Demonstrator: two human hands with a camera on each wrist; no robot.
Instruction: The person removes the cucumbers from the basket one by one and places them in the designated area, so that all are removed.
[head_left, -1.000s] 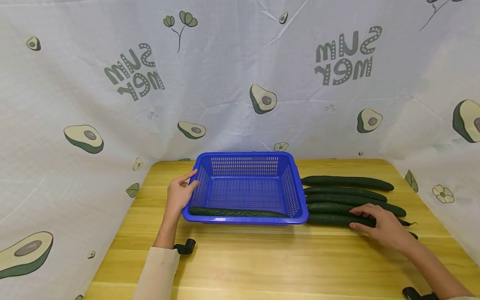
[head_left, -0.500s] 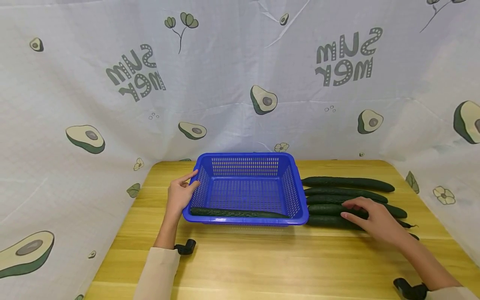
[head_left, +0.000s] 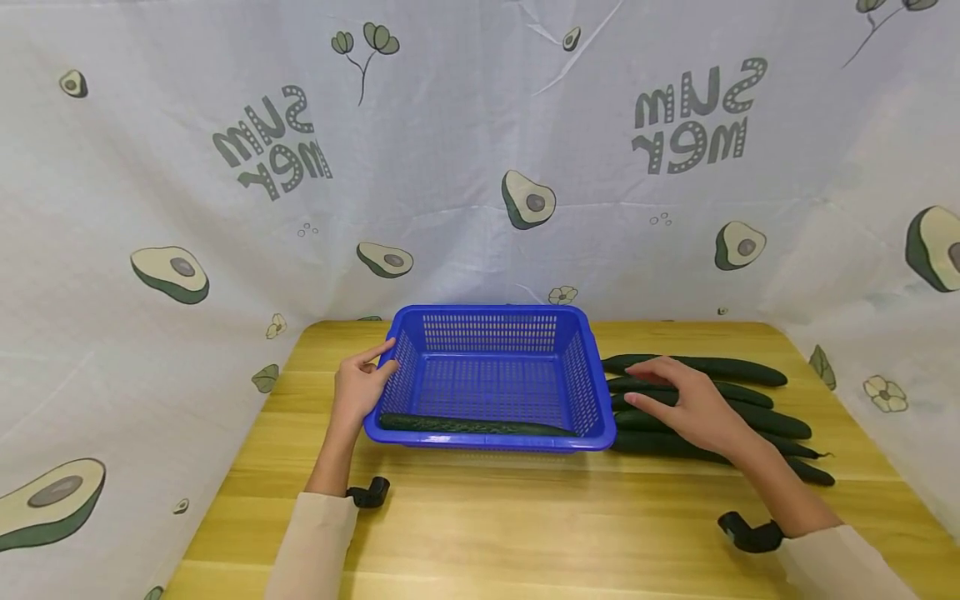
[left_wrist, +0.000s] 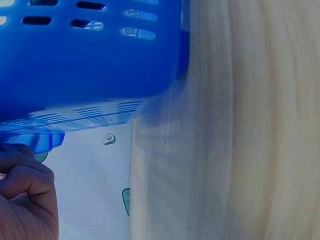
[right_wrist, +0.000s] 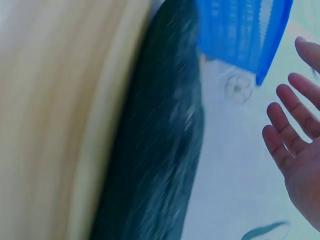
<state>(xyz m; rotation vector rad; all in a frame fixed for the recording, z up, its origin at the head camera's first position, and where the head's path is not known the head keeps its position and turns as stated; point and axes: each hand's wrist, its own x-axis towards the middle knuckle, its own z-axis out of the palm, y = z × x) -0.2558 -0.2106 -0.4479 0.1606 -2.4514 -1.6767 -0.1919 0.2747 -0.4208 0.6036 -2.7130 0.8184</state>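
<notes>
A blue plastic basket [head_left: 491,439] stands on the table, with one dark green cucumber [head_left: 476,426] lying along its near inside wall. My left hand [head_left: 360,387] grips the left rim; in the left wrist view its fingers [left_wrist: 30,180] curl beneath that rim. My right hand [head_left: 693,400] hovers over the left part of several cucumbers [head_left: 776,418] to the right of the basket, partly hiding them. It holds nothing. Its fingers [right_wrist: 290,107] are spread and relaxed in the right wrist view, where a blurred cucumber [right_wrist: 155,135] fills the middle.
The wooden table [head_left: 525,533] ends at a white curtain [head_left: 450,150] printed with avocados, behind and at both sides. The cucumbers' left ends lie close to the basket's right side. Black wrist-worn devices [head_left: 750,533] show at both wrists.
My right hand has moved left and away from me, from the near cucumbers toward the basket's right side, uncovering the cucumbers' right ends. The left hand and basket have stayed in place.
</notes>
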